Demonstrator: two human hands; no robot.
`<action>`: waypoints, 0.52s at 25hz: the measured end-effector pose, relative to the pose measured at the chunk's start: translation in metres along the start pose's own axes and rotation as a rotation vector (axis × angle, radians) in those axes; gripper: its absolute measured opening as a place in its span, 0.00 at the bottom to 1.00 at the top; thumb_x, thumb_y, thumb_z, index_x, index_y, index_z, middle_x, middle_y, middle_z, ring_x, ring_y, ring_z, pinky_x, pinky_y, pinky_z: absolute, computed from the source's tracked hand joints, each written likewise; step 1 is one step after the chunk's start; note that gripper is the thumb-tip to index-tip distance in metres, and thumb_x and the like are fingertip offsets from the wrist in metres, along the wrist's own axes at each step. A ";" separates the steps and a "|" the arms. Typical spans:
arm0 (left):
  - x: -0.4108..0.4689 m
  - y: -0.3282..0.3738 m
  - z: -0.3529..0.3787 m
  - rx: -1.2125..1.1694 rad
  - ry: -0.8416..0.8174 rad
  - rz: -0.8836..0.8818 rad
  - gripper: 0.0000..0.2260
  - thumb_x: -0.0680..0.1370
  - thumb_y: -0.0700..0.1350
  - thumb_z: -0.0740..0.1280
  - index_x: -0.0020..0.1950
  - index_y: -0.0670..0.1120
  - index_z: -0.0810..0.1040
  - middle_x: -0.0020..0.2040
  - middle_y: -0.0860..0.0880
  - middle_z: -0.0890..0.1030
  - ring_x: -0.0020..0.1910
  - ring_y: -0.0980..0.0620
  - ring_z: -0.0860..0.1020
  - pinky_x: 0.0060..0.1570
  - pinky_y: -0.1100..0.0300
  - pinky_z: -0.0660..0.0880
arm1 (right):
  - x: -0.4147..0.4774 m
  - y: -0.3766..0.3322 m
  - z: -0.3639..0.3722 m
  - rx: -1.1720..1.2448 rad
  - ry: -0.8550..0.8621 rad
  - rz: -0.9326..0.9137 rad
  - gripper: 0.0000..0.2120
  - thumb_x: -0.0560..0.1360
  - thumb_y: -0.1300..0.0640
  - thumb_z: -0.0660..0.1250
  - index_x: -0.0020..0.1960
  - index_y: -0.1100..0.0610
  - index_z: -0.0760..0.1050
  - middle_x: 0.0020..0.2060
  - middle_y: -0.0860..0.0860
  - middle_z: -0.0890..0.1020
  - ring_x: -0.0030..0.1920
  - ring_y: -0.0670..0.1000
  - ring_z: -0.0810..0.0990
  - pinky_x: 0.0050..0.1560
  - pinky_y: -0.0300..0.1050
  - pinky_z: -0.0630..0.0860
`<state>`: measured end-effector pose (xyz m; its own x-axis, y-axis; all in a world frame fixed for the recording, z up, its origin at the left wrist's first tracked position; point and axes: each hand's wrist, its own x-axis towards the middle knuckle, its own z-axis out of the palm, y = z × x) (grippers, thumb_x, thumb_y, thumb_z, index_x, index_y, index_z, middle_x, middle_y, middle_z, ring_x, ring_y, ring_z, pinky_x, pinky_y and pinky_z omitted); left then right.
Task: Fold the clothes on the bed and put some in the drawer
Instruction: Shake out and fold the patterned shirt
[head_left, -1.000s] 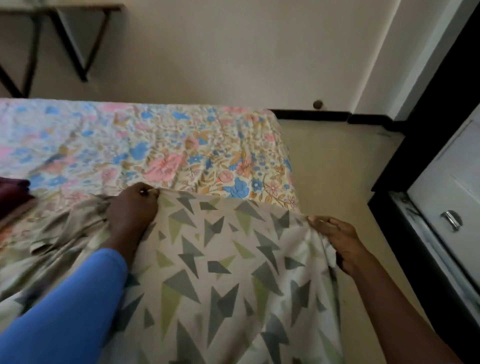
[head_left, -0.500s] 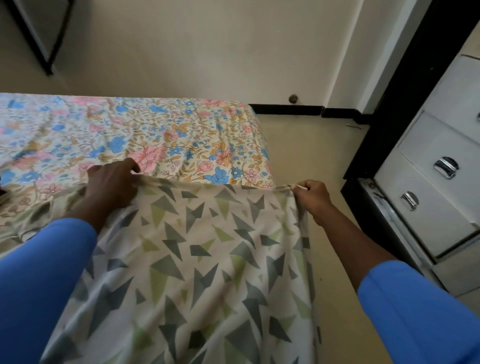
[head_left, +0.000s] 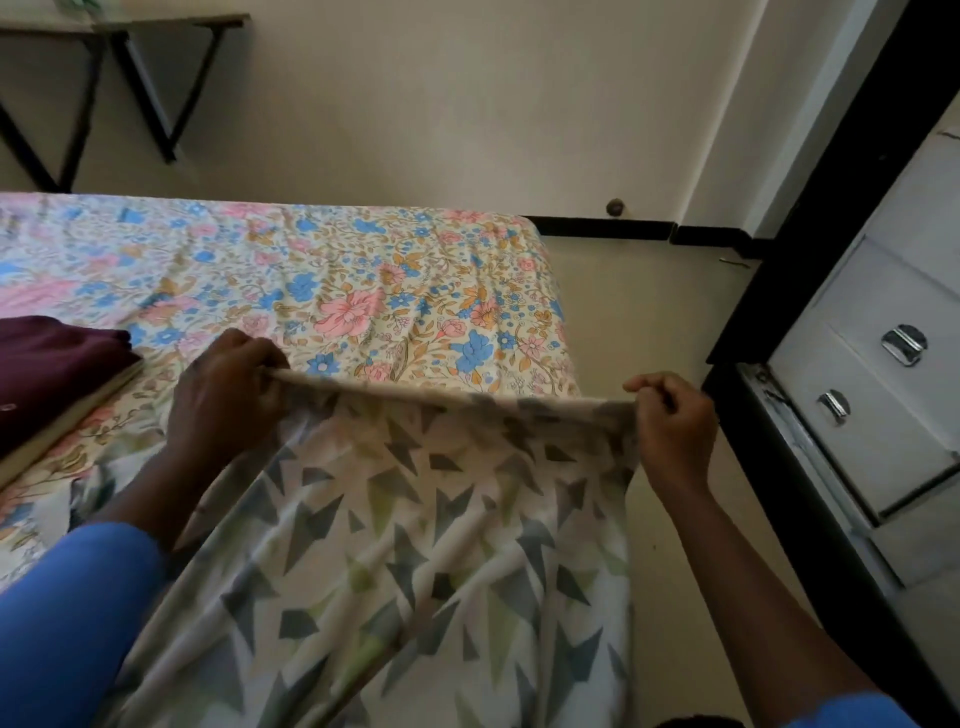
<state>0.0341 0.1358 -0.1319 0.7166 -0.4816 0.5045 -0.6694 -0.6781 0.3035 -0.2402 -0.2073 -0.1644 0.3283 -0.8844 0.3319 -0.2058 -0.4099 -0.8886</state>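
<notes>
Triangle-patterned cloth (head_left: 415, 545), stretched taut between left hand (head_left: 223, 395) and right hand (head_left: 675, 415).

A wooden shelf (head_left: 156, 22) on black slanted brackets (head_left: 143, 98) hangs on the cream wall (head_left: 441, 104) at the upper left. 1 small round knob (head_left: 615, 206) sits low on that wall, just above the black skirting (head_left: 597, 228), which meets the beige floor (head_left: 639, 322).

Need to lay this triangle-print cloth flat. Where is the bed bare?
Bare: the floral bed from the maroon garment to its right edge and back toward the wall. Crowded: near left at that garment, and the near edge under the triangle-print cloth gripped by left hand and right hand.
</notes>
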 end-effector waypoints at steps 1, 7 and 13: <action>-0.022 -0.006 -0.011 0.022 -0.031 0.090 0.08 0.71 0.37 0.78 0.48 0.44 0.83 0.47 0.43 0.78 0.41 0.39 0.78 0.37 0.49 0.74 | -0.022 0.003 -0.012 -0.032 -0.004 -0.068 0.10 0.73 0.61 0.62 0.39 0.53 0.81 0.36 0.46 0.82 0.41 0.47 0.80 0.39 0.39 0.73; -0.100 -0.026 -0.030 0.139 -0.454 0.167 0.11 0.75 0.45 0.74 0.49 0.60 0.77 0.51 0.53 0.79 0.45 0.53 0.77 0.38 0.60 0.69 | -0.096 0.037 -0.045 -0.556 -0.291 -0.188 0.16 0.76 0.46 0.57 0.33 0.52 0.73 0.27 0.46 0.76 0.32 0.52 0.75 0.52 0.51 0.69; -0.125 -0.002 -0.019 0.248 -0.426 -0.104 0.11 0.83 0.58 0.62 0.62 0.55 0.78 0.58 0.52 0.80 0.49 0.54 0.74 0.36 0.60 0.67 | -0.084 0.021 -0.023 -0.351 -0.317 -0.014 0.14 0.77 0.62 0.63 0.58 0.52 0.82 0.54 0.51 0.85 0.54 0.56 0.82 0.57 0.54 0.78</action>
<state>-0.0582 0.2080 -0.1800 0.8281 -0.5531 0.0917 -0.5604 -0.8213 0.1072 -0.2930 -0.1464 -0.2036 0.5872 -0.7887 0.1820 -0.4804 -0.5205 -0.7059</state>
